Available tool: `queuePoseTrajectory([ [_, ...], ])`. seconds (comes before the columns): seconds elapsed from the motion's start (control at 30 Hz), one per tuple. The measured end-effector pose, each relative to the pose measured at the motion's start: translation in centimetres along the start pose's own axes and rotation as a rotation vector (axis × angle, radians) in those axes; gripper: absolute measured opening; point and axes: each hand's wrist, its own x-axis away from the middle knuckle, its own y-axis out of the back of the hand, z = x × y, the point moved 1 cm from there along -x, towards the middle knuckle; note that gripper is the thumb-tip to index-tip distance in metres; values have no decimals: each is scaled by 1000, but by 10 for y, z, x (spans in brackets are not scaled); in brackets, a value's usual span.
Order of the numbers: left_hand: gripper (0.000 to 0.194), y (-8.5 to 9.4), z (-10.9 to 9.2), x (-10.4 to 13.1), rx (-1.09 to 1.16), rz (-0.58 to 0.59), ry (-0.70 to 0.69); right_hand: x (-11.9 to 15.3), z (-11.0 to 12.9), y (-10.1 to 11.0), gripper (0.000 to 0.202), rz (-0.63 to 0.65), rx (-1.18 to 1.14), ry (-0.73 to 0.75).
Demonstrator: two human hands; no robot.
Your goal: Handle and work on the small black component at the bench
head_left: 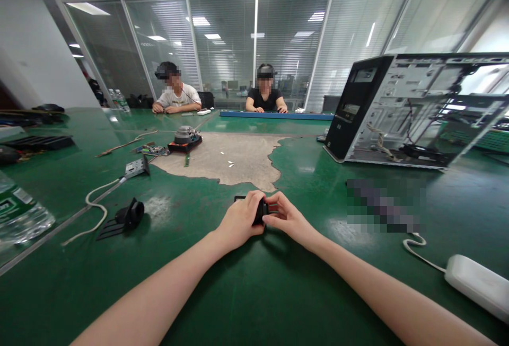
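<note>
Just in front of me, a small black plastic part (260,212) is held low over the green tabletop (238,293). My left hand (240,218) wraps round it from the left and covers much of it. The fingers and thumb of my right hand (289,221) are closed on its right side. A black frame-like edge sticks out beyond my left knuckles; whether it belongs to the same piece I cannot tell. Left of my hands lies a black bracket with a round piece on it (129,216).
An open computer case (361,107) stands at the right, with a white power bank (477,285) and its cable nearer. On the left are a water bottle (24,211) and a metal module (137,167) on a cable. A heatsink fan (185,136) sits farther back. Two people sit across.
</note>
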Motion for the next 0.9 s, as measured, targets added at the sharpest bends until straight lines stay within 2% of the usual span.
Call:
queuePoseTrajectory([
  [0.1, 56, 0, 0, 0, 19, -10, -12, -2, -1, -2, 19, -57, 13, -12],
  [0.23, 55, -1, 1, 0, 26, -18, -17, -5, -4, -3, 24, -102, 37, -54],
  [0.47, 60, -2, 2, 1, 14, -8, -20, -1, 1, -1, 24, 10, 49, -12],
  [0.6, 59, 0, 1, 2, -31, -11, -52, -2, 0, -3, 17, -35, 40, -11],
  [0.73, 58, 2, -2, 2, -114, -27, -33, -5, -3, -4, 23, -82, 48, -44],
  [0.9, 59, 1, -2, 1, -106, -76, -36, -4, -3, 0, 26, -18, 29, -36],
])
